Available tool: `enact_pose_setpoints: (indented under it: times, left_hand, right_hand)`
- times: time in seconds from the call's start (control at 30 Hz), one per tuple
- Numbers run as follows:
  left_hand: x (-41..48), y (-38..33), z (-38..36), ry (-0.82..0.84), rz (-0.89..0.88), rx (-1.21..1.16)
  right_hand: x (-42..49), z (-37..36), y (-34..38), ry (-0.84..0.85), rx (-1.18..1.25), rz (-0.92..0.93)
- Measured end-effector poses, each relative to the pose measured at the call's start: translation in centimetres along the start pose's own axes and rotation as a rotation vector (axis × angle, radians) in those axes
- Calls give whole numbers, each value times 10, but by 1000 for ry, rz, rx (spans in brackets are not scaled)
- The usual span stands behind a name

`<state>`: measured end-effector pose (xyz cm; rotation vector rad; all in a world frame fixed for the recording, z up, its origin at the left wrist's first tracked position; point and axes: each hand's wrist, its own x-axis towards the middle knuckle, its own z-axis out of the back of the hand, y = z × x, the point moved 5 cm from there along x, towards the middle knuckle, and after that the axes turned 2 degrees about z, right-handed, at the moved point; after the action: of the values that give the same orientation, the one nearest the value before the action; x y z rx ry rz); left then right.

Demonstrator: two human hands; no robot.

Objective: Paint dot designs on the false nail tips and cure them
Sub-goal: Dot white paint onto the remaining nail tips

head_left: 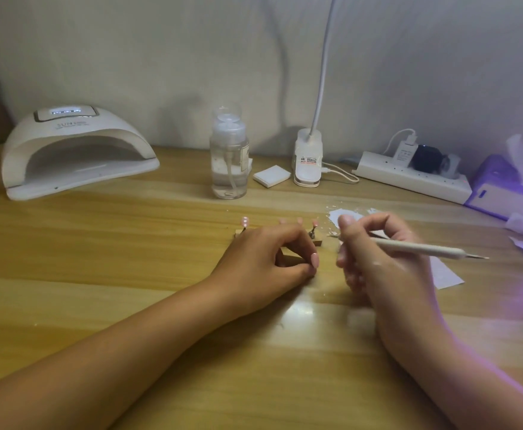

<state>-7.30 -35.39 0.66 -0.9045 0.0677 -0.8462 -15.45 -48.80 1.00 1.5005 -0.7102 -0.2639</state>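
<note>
Pink false nail tips (245,221) stand on small stems in a wooden holder (317,243) at the middle of the table. My left hand (266,262) curls over the holder and grips it, hiding most of it. Just to its right, my right hand (375,252) pinches a pale dotting pen (421,248), whose thin front tip points left toward the rightmost nail tip (408,224). The white nail curing lamp (74,150) sits at the back left, its display lit.
A clear pump bottle (229,156), a small white pad (271,176), a clip lamp base (307,159) and a power strip (409,178) line the back. Paper scraps (344,216) lie behind my right hand. A purple tissue box (508,193) stands at the right edge.
</note>
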Motion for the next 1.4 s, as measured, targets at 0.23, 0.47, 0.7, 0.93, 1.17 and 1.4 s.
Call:
enact_pose_setpoints:
  times: [0.23,0.47,0.7,0.93,1.17,1.4]
  left_hand:
    - [0,-2,-1,-15,-21,-11]
    - [0,-2,-1,-26,-18,6]
    - [0,-2,0,-31,2,7]
    - [1,-2,0,-13,-5,-10]
    - [2,-1,-1,1,14,-15]
    - [0,-4,1,-9,13,1]
  right_hand:
    - [-3,0,-6,4,-70,-74]
    - [-3,-4,-7,42,-53,-121]
    - [-4,-6,-5,54,-54,-126]
    - [-4,-6,-6,66,-65,-128]
    - [-4,-6,-7,71,-75,-112]
    - [-3,-5,-8,75,-93,-97]
